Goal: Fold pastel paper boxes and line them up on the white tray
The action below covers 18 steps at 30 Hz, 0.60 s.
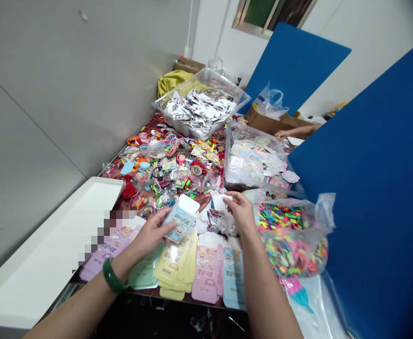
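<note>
My left hand (156,229) is closed around a small blue printed carton (181,220) with its white top flap raised. Over a pile of white-backed paper cutouts (218,214), my right hand (240,207) pinches a white paper piece (228,198) between thumb and fingers. Below both hands lie flat folded cartons in rows: purple (106,249), green (146,270), yellow (171,261), pink (206,270) and blue (232,278). My right forearm covers part of the blue stack.
Loose small toys (164,169) cover the table's middle. Behind stand a clear bin of cutouts (199,110) and another of cards (252,162). Bags of colourful pieces (294,254) lie right, beside blue panels (369,188). A white tray (51,249) is left. Another person's hand (294,133) shows behind.
</note>
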{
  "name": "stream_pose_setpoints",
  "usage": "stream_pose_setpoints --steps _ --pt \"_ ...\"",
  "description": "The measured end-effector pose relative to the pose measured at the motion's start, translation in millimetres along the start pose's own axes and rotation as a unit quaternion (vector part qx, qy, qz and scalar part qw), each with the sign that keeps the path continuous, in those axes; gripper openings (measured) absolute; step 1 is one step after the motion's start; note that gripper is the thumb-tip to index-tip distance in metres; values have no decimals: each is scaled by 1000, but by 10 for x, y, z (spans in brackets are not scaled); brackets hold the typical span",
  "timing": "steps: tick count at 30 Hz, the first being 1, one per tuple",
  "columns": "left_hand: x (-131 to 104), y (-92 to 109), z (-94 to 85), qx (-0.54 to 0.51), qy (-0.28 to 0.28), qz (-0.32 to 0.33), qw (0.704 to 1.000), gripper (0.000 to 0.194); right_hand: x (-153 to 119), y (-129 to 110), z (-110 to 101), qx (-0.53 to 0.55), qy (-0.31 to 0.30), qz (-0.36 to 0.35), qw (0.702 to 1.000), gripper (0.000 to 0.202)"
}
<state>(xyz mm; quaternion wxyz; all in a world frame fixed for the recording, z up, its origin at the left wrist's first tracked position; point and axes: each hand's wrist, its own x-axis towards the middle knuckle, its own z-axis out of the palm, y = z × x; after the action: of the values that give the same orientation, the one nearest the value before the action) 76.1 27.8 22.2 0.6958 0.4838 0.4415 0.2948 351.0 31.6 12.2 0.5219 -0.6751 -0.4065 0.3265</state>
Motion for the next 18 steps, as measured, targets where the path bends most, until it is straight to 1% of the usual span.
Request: stream_pose_setpoints --steps 2,4,7,9,13,15,18 --pt "11 -6 23 -6 -4 7 1000 59 -3 -24 4 -1 14 13 1000 35" --pt "21 -10 36 -9 -10 12 1000 57 -8 -48 1 -14 29 23 999 29" --pt "30 -16 36 -11 -23 14 1000 53 -46 -123 -20 -2 22 42 999 27" --pt "38 -35 33 -7 -29 17 999 52 -103 -207 -34 36 -6 44 998 28" --pt "60 -103 49 -2 -33 31 999 52 -265 -393 -25 115 -72 1 991 24" --pt "64 -122 70 -21 -42 34 998 52 -347 -472 -17 125 -88 -11 988 22" --pt "48 -102 95 -67 -87 10 994 52 -450 -578 -41 105 -126 -34 986 19"
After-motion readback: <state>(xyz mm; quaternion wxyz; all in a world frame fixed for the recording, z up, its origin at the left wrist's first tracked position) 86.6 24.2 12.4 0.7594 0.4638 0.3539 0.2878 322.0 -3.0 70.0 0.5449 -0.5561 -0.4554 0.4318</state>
